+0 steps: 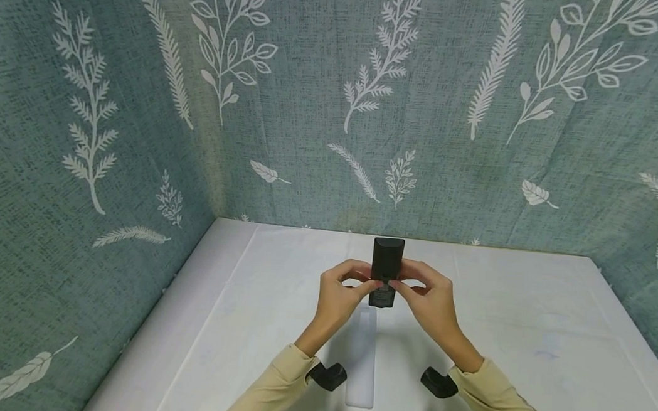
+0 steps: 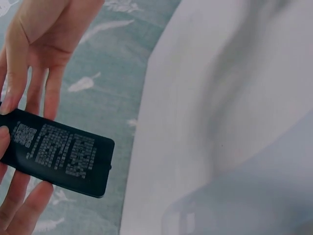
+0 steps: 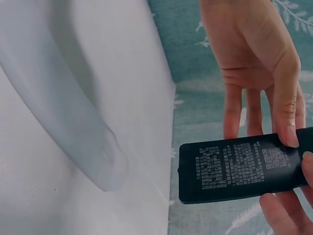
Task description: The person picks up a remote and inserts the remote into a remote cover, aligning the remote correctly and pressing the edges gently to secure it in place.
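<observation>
A black remote control (image 1: 386, 259) is held up above the white table by both hands, its back turned toward me. Small white print and a square code cover the lower part of that back (image 2: 63, 149). My left hand (image 1: 339, 297) pinches the remote's left edge, thumb on the back. From the other side my right hand (image 1: 433, 303) grips it the same way; the two thumb tips lie close together near the middle. Below, a long translucent whitish sleeve-like strip (image 1: 361, 364) lies on the table, its rounded end visible in the right wrist view (image 3: 110, 169).
The white-covered table (image 1: 526, 318) meets a green fabric backdrop (image 1: 310, 135) with white leaf prints at the back and along the left. Black wrist-worn devices (image 1: 328, 376) sit at both cuffs.
</observation>
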`<action>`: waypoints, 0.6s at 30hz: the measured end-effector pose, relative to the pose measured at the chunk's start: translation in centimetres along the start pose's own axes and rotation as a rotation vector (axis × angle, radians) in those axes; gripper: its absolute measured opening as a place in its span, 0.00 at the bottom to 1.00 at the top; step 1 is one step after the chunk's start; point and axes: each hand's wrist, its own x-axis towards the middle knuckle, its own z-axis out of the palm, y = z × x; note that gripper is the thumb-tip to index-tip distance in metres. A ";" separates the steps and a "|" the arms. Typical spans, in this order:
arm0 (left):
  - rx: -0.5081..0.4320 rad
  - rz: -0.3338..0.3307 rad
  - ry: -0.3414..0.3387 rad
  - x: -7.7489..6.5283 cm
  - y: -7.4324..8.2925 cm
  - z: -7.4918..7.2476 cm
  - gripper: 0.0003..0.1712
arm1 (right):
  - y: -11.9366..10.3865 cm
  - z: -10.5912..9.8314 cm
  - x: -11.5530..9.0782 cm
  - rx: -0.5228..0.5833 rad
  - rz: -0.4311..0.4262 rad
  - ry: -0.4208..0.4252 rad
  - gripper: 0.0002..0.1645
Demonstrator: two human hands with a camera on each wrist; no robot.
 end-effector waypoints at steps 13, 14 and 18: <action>-0.038 -0.046 0.037 0.5 -1.0 0.1 0.14 | -2.3 0.8 0.8 -0.002 0.059 0.030 0.23; -0.035 -0.056 0.038 0.5 -1.1 0.1 0.15 | -2.1 0.9 0.8 0.000 0.065 0.031 0.23; -0.025 -0.085 0.030 0.4 -1.5 0.2 0.15 | -0.5 1.1 0.5 0.023 0.072 0.044 0.25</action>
